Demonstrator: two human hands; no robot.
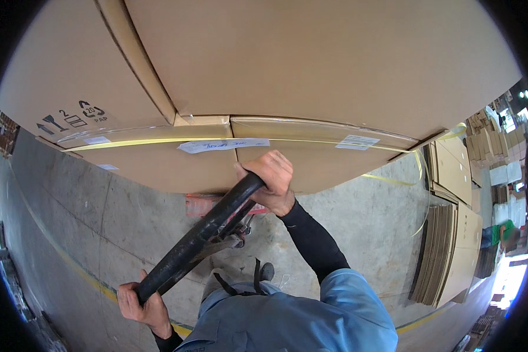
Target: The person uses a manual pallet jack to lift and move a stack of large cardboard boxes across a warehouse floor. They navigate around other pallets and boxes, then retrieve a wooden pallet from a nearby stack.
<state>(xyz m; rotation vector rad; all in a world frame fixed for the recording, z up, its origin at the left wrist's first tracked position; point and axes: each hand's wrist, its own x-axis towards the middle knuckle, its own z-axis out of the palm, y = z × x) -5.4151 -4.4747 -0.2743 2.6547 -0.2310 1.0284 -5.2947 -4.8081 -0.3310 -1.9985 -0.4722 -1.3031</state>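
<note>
Both of my hands are closed on the black handle [196,237] of a pallet jack, which slants from lower left to upper right in front of me. My left hand [144,303] wraps its lower left end, and my right hand [270,176] its upper right end, close to the boxes. Part of the jack's red body [201,205] shows under the load; the rest is hidden. Large cardboard boxes [328,58] are stacked right ahead. A yellow strap [141,141] runs across them, with a paper sheet [223,145] tucked at it.
Flat cardboard sheets [437,255] stand in a stack on the right. Loose yellow strap [393,180] hangs off the load's right side. A person in green [501,233] is at the far right. A yellow line [82,273] marks the concrete floor [141,217] on the left.
</note>
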